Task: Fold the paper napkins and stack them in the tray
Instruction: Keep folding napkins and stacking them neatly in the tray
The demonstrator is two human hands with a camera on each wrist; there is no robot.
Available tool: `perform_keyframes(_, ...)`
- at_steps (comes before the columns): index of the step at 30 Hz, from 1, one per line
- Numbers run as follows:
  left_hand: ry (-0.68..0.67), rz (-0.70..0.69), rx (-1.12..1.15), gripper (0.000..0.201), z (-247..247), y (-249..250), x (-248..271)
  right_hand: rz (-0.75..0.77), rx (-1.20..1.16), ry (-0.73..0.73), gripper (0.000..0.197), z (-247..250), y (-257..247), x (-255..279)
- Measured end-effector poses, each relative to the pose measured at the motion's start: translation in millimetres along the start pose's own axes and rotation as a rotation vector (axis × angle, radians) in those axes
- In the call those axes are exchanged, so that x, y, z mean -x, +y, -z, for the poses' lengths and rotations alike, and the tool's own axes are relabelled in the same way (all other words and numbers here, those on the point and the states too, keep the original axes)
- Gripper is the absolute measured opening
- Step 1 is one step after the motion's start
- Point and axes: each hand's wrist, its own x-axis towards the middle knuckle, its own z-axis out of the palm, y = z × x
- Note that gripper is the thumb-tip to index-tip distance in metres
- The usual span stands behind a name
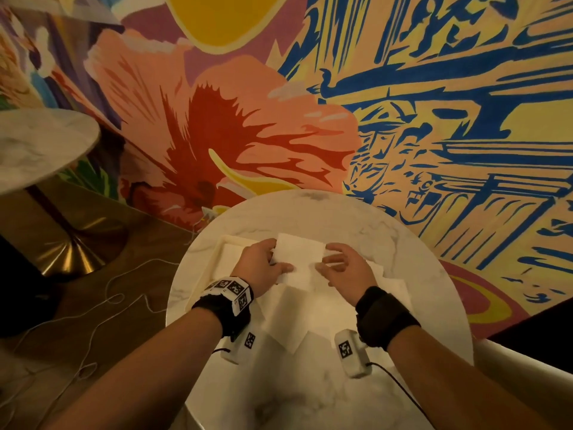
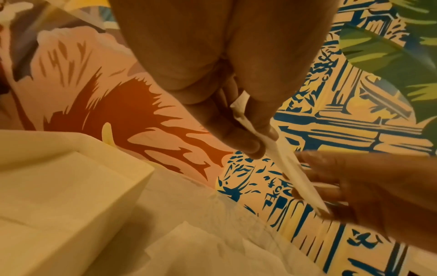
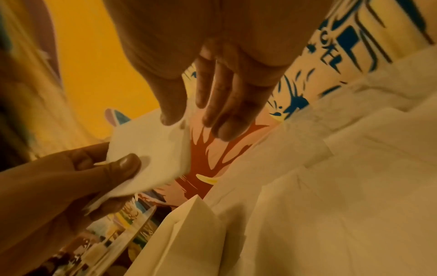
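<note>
A small folded white napkin (image 1: 299, 251) (image 2: 290, 168) (image 3: 151, 149) is held up above the far middle of the round marble table (image 1: 387, 243). My left hand (image 1: 276, 259) (image 2: 262, 142) (image 3: 113, 168) pinches its left edge between thumb and fingers. My right hand (image 1: 328, 259) (image 3: 196, 121) is at its right edge with straight, spread fingers; only the thumb touches the paper. The cream tray (image 1: 223, 240) (image 2: 106, 147) lies on the table to the left, under my left hand. Several unfolded napkins (image 1: 297, 305) (image 2: 201, 242) (image 3: 331, 186) lie spread below both hands.
A painted mural wall (image 1: 279, 119) rises right behind the table. A second marble table (image 1: 40, 144) on a brass base (image 1: 71, 252) stands to the left, with thin cables (image 1: 124, 293) on the wooden floor. A pale seat edge (image 1: 511, 367) is at the right.
</note>
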Motion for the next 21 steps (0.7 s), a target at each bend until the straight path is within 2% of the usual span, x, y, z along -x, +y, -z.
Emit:
perform_keyframes(2,-0.024,0.012,-0.033,0.033,8,-9,2,0.115,0.112,0.014,0.031,-8,-13,-8)
perform_keyframes(4,-0.029,0.026,-0.042,0.037,17,-16,4,0.2,0.255,-0.022,0.015,-20,-26,-17)
perform_keyframes(7,-0.02,0.044,-0.076,0.046,32,-25,5,0.224,0.437,-0.094,0.001,-42,-38,-32)
perform_keyframes(11,0.009,0.142,-0.081,0.022,63,-50,0,0.196,0.488,-0.088,0.003,-64,-48,-52)
perform_keyframes(14,0.068,0.255,-0.136,0.013,90,-81,-4,0.179,0.507,-0.075,0.005,-79,-54,-68)
perform_keyframes(17,0.106,0.336,-0.267,0.025,107,-113,-4,0.141,0.522,-0.072,0.008,-98,-59,-85)
perform_keyframes(19,0.071,0.364,-0.301,0.04,111,-127,-3,0.114,0.542,-0.092,0.012,-113,-59,-97)
perform_keyframes(21,0.033,0.374,-0.279,0.045,111,-136,-3,0.097,0.576,-0.117,0.013,-128,-58,-106)
